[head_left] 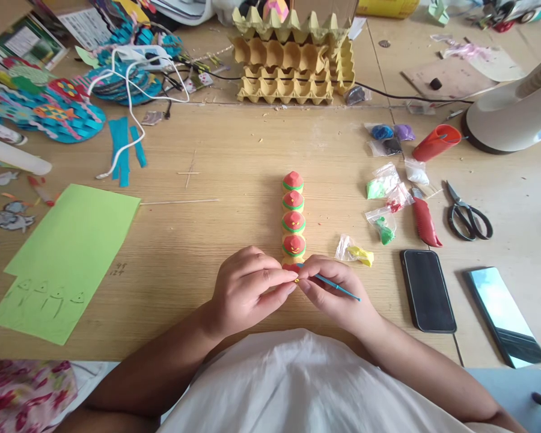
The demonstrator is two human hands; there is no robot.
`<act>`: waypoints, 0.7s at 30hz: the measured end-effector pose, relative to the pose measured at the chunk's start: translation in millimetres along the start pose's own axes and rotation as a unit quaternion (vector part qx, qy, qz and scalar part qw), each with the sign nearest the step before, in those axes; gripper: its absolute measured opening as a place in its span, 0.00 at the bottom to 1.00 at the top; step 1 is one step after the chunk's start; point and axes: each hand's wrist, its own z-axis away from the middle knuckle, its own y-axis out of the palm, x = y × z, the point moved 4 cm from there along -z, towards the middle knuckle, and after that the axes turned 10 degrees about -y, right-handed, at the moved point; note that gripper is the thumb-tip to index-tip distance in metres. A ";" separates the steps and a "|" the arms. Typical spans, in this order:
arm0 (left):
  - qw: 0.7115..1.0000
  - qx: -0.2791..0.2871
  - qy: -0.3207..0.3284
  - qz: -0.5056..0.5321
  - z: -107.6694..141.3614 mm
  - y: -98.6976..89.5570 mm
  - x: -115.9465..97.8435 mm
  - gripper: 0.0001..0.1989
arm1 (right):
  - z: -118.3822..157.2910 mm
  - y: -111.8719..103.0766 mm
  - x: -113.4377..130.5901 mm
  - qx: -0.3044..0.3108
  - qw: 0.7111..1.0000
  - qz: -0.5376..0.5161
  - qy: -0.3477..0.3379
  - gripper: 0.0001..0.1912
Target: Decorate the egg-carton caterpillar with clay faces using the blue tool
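Note:
My left hand (255, 290) and my right hand (331, 290) meet fingertip to fingertip at the near end of a row of egg-carton cups (293, 221). The cups carry red tops with green bands and small yellow marks. Between the fingertips shows a tiny bit of yellow clay (296, 280), which the left fingers pinch. A thin blue modelling tool (336, 286) lies across my closed right hand, its far end near the last cup. My fingers partly hide that nearest cup. To the right sits an opened bag of yellow clay (360, 255).
Bags of coloured clay (385, 228), a red-handled cutter (426, 221), scissors (467, 213) and two phones (428, 290) lie on the right. Green paper with drawings (79, 246) is on the left. Egg cartons (288, 60) stand at the back, with a black cable (415, 95) alongside.

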 end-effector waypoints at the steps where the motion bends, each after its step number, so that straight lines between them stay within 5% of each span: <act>1: 1.000 -0.001 0.001 0.001 -0.1 0.0 -0.2 0.05 | 0.3 0.1 -0.7 -0.001 1.000 0.000 0.000 0.07; 21: 1.000 -0.002 0.001 -0.007 0.8 0.7 0.7 0.08 | 0.8 0.4 -2.6 -0.007 1.000 -0.010 0.014 0.08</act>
